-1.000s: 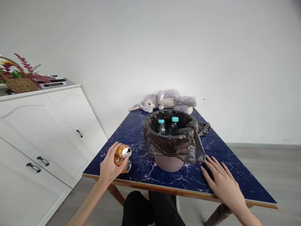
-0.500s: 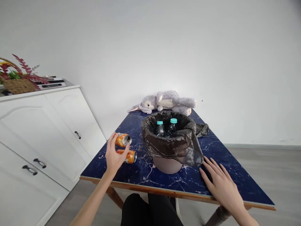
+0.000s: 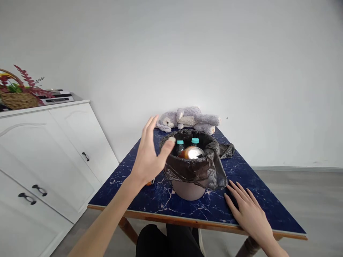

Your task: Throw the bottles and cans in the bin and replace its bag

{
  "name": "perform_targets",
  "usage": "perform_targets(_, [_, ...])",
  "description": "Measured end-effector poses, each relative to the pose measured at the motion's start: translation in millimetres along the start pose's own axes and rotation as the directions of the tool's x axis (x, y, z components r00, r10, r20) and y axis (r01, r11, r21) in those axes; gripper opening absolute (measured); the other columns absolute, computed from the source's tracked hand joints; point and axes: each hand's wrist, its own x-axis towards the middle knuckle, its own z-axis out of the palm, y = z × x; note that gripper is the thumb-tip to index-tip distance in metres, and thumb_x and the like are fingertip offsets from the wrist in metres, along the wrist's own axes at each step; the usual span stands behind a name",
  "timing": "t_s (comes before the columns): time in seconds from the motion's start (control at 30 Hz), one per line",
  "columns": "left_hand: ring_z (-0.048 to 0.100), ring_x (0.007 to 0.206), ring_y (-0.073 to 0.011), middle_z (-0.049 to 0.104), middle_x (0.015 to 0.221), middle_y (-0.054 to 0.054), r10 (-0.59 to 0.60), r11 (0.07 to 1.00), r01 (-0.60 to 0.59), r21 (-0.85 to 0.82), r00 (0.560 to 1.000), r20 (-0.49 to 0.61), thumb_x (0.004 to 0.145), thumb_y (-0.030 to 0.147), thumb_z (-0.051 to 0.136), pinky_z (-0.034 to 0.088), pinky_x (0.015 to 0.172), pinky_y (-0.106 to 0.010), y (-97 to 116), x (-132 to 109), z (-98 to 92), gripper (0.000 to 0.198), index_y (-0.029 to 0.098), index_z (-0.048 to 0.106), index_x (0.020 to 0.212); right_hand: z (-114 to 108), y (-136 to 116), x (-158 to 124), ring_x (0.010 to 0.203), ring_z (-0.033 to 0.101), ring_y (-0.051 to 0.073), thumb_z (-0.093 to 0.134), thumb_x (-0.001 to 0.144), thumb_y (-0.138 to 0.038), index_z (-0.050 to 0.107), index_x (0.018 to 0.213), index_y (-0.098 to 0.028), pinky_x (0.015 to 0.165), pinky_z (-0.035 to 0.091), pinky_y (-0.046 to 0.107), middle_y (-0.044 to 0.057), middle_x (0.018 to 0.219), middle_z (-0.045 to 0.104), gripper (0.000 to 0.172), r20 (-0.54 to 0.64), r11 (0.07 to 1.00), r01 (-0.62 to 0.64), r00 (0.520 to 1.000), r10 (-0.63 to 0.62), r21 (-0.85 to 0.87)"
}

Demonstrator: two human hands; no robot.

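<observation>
My left hand (image 3: 150,153) is raised at the left rim of the trash bin (image 3: 188,191), its fingers and thumb spread apart with nothing between them. An orange soda can (image 3: 190,153), a little blurred, is inside the mouth of the black bag (image 3: 187,171) that lines the bin. Beside it in the bag stand two bottles with teal caps, one cap (image 3: 195,140) behind the can. Mostly hidden under my left wrist, another orange can (image 3: 150,182) lies on the table. My right hand (image 3: 248,210) rests flat on the tabletop to the right of the bin, fingers outstretched.
A grey plush rabbit (image 3: 187,119) lies along the back of the blue marbled table (image 3: 268,210), against the wall. At the left stands a white cabinet (image 3: 66,142) with a wicker flower basket (image 3: 20,100) on top.
My left hand has carried one can from the table rightward to the bin and let it go; it is now in the bag's mouth. My right hand stays in place.
</observation>
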Motion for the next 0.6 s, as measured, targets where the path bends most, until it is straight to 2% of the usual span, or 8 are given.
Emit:
perform_targets(0.07, [0.049, 0.152, -0.0316, 0.055, 0.161, -0.008, -0.041, 0.999, 0.041, 0.009, 0.998, -0.051, 0.11, 0.054, 0.048, 0.04, 0.127, -0.06, -21.8, -12.1, -7.9, 0.05, 0.032, 0.048, 0.155, 0.3, -0.3, 0.6, 0.152, 0.049, 0.031, 0.033, 0.11, -0.056, 0.062, 0.146, -0.02, 0.128, 0.036, 0.056, 0.008, 0.159, 0.059, 0.059, -0.008, 1.0, 0.002, 1.0, -0.002, 0.006])
perform_targets(0.13, [0.062, 0.14, -0.0285, 0.068, 0.144, -0.009, -0.074, 0.997, 0.075, 0.035, 0.997, -0.013, 0.112, 0.049, 0.041, 0.048, 0.122, -0.055, -52.4, -29.0, -19.4, 0.04, 0.028, 0.06, 0.141, 0.5, -1.1, 0.9, 0.152, 0.049, 0.031, 0.033, 0.109, -0.055, 0.062, 0.146, -0.02, 0.128, 0.035, 0.057, 0.008, 0.159, 0.058, 0.058, -0.018, 1.0, 0.003, 1.0, -0.003, 0.012])
perform_targets(0.2, [0.067, 0.133, -0.0297, 0.071, 0.139, -0.008, -0.131, 0.982, 0.096, 0.163, 0.967, 0.219, 0.109, 0.05, 0.047, 0.053, 0.117, -0.053, -87.0, -49.9, -31.6, 0.038, 0.029, 0.065, 0.135, 0.5, -2.2, 1.1, 0.152, 0.049, 0.031, 0.032, 0.109, -0.055, 0.062, 0.146, -0.02, 0.128, 0.035, 0.056, 0.008, 0.159, 0.058, 0.058, -0.026, 1.0, 0.0, 1.0, 0.001, 0.016])
perform_targets(0.27, [0.067, 0.133, -0.0345, 0.069, 0.145, -0.007, -0.182, 0.951, 0.043, 0.305, 0.877, 0.444, 0.097, 0.06, 0.066, 0.056, 0.113, -0.056, -120.2, -73.3, -41.8, 0.056, 0.033, 0.061, 0.145, 0.1, -3.2, 1.3, 0.153, 0.048, 0.031, 0.032, 0.109, -0.054, 0.062, 0.147, -0.021, 0.128, 0.035, 0.056, 0.007, 0.16, 0.058, 0.058, -0.028, 1.0, -0.005, 1.0, 0.005, 0.019])
perform_targets(0.33, [0.066, 0.136, -0.0377, 0.069, 0.147, -0.003, -0.215, 0.928, -0.013, 0.372, 0.798, 0.563, 0.082, 0.068, 0.079, 0.054, 0.116, -0.057, -147.3, -96.4, -48.9, 0.074, 0.039, 0.06, 0.147, -0.2, -3.8, 1.5, 0.153, 0.048, 0.032, 0.033, 0.109, -0.054, 0.061, 0.147, -0.021, 0.128, 0.034, 0.056, 0.008, 0.16, 0.058, 0.058, -0.031, 1.0, -0.005, 0.999, 0.006, 0.021])
perform_targets(0.4, [0.071, 0.128, -0.0378, 0.075, 0.137, 0.0, -0.267, 0.912, 0.028, 0.408, 0.796, 0.542, 0.078, 0.068, 0.08, 0.059, 0.11, -0.054, -166.3, -115.1, -53.5, 0.068, 0.043, 0.066, 0.139, -0.1, -3.8, 1.7, 0.153, 0.048, 0.032, 0.033, 0.109, -0.053, 0.061, 0.147, -0.02, 0.128, 0.033, 0.056, 0.008, 0.16, 0.058, 0.058, -0.035, 1.0, -0.002, 0.999, 0.002, 0.018])
perform_targets(0.47, [0.077, 0.113, -0.0407, 0.08, 0.121, -0.002, -0.323, 0.89, 0.104, 0.445, 0.831, 0.453, 0.076, 0.07, 0.078, 0.064, 0.097, -0.055, -177.2, -124.9, -57.5, 0.062, 0.039, 0.071, 0.13, 0.7, -3.2, 1.7, 0.153, 0.048, 0.032, 0.034, 0.109, -0.053, 0.061, 0.147, -0.02, 0.128, 0.033, 0.056, 0.008, 0.16, 0.058, 0.057, -0.035, 1.0, 0.002, 0.999, -0.002, 0.017])
perform_targets(0.6, [0.078, 0.102, -0.0417, 0.079, 0.117, -0.01, -0.397, 0.833, 0.262, 0.488, 0.897, 0.196, 0.086, 0.074, 0.066, 0.065, 0.087, -0.056, -170.3, -109.7, -66.9, 0.069, 0.027, 0.061, 0.137, 3.4, -1.5, 1.0, 0.153, 0.047, 0.032, 0.036, 0.109, -0.053, 0.06, 0.149, -0.02, 0.128, 0.033, 0.056, 0.008, 0.16, 0.058, 0.057, -0.039, 1.0, 0.008, 0.999, -0.008, 0.012])
